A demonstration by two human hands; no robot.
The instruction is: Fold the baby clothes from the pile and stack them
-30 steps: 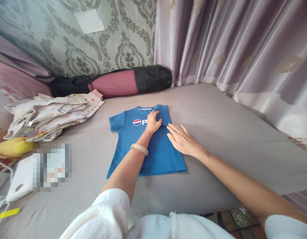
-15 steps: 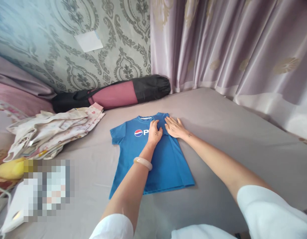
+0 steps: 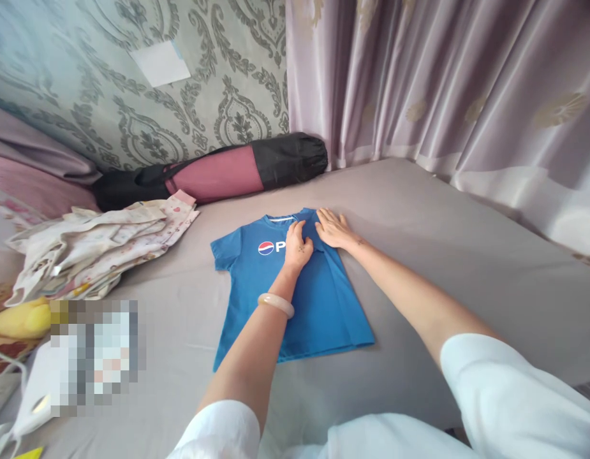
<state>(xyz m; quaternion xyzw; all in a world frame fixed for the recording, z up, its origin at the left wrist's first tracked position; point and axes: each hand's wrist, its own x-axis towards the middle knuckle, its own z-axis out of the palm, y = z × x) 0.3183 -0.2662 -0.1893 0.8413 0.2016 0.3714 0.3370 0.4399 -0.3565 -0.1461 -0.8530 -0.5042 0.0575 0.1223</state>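
Observation:
A small blue T-shirt (image 3: 318, 306) with a round red, white and blue logo lies flat on the grey bed sheet (image 3: 448, 255), its right side folded inward. My left hand (image 3: 298, 245) presses flat on the chest, covering part of the print, with a pale bangle on that wrist. My right hand (image 3: 331, 228) lies beside it on the folded right shoulder, fingers stretched out. Both hands rest open on the cloth and hold nothing.
A heap of pale patterned clothes (image 3: 98, 248) lies at the left. Behind it, a black and pink rolled bag (image 3: 218, 172) leans along the wall. A yellow item (image 3: 17, 320) and a white object (image 3: 34, 389) sit at the near left. Curtains (image 3: 442, 89) hang along the right.
My right hand slid from the shirt's right edge up to the right shoulder beside my left hand. The left hand stayed on the chest. The view shifted a little.

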